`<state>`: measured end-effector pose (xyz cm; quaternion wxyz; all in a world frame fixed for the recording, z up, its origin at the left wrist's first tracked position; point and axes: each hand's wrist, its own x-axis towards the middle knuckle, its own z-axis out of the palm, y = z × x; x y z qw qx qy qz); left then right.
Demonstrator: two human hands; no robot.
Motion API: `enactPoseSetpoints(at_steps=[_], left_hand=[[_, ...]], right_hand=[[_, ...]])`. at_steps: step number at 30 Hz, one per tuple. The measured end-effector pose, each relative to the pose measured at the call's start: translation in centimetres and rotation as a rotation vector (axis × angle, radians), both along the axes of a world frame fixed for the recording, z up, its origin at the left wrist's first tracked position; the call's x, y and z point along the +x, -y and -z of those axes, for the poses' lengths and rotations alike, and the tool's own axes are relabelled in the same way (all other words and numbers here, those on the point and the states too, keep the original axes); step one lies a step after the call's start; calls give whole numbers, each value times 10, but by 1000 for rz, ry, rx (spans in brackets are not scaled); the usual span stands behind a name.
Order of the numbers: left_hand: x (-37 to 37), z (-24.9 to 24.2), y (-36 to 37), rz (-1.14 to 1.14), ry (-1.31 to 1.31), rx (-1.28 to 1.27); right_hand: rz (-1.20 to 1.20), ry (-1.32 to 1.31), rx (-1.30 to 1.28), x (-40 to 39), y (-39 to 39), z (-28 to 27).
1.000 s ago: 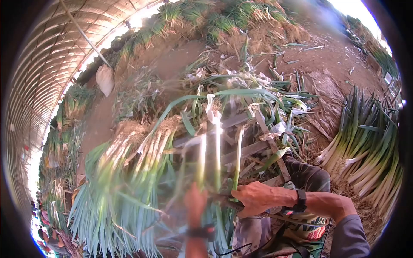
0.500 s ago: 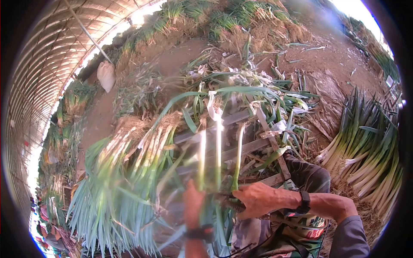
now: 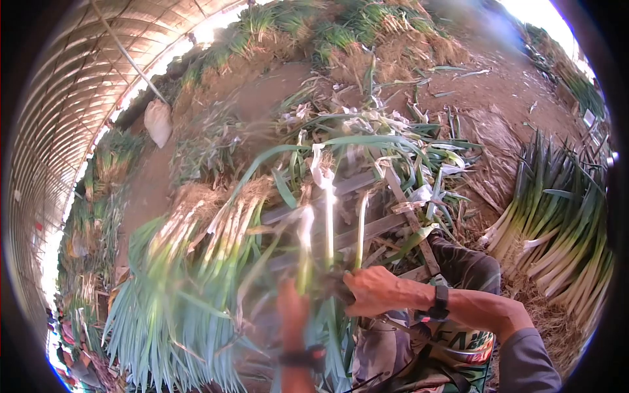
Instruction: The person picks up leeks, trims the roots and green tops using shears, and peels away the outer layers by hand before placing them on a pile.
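Observation:
Three green onion stalks lie side by side on wooden slats, root ends away from me: a left green onion (image 3: 304, 245), a middle green onion (image 3: 329, 226) and a right green onion (image 3: 361, 229). My left hand (image 3: 293, 308), blurred, is closed around the lower part of the left stalk. My right hand (image 3: 377, 291) is closed, its fingertips at a dark object (image 3: 335, 287) too blurred to name, between the hands and close to the lower end of the right stalk. Leafy ends run down below my hands, partly hidden.
Bundled green onions (image 3: 196, 281) lie left of my hands, roots outward. Another pile (image 3: 557, 229) rests at the right. Peeled leaf scraps (image 3: 393, 124) heap beyond the wooden slats (image 3: 383, 226). A whitish sack (image 3: 158, 122) stands back left, near more onion bundles (image 3: 367, 26).
My right hand has moved left and slightly up, closer to my left hand, with the dark object. The left stalk has slid slightly towards me; the view has shifted a little.

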<state>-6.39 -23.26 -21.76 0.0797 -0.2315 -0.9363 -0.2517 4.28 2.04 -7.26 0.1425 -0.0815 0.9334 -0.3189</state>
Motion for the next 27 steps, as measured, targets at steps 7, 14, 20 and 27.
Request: enactPoseSetpoints(at_steps=[7,14,20,27], left_hand=[[3,-21,-12,-43,155,-12],[-2,-8,1,-18,199,16],[-9,-3,4,44,247,109],[-33,21,25,-8,690,488]], right_hand=[[97,-65,30,-34,-13,26],[148,-133,90,-72,-21,50],[156,-117,129,-109,-27,50],[131,-81,1,-79,-32,33]])
